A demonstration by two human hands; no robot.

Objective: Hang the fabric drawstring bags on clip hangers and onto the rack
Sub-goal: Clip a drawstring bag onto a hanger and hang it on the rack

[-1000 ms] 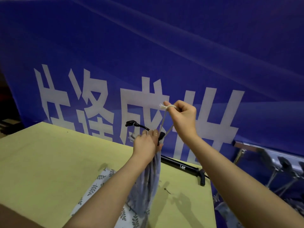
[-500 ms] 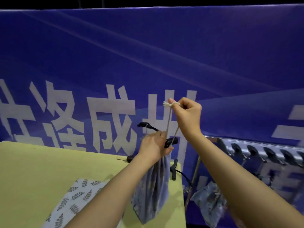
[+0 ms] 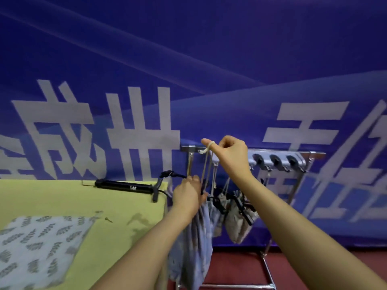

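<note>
Reaching forward from the bottom edge, two bare forearms fill the near field. Left hand (image 3: pixel 188 195) curled round the gathered top of a pale blue-grey drawstring bag (image 3: pixel 193 248), apparently together with a black clip hanger (image 3: pixel 171 175); bag hangs straight down beside the worktop's right edge. Right hand (image 3: pixel 227 152), higher and further out, fingers curled, thumb extended with the bag's cream drawstring (image 3: pixel 206 164) looped over it; cord runs taut down to the left hand. Left: yellow-green worktop (image 3: pixel 94 206) carrying a flat leaf-print fabric bag (image 3: pixel 37 245) near the front and a black cylindrical tool (image 3: pixel 125 186) along the back edge. Behind the hands: chrome rack (image 3: pixel 293 155), its top rail level with the right hand; two bags already hung (image 3: pixel 238 222) on black clip hangers below it. Farthest: blue banner (image 3: pixel 188 59) with large white characters.
</note>
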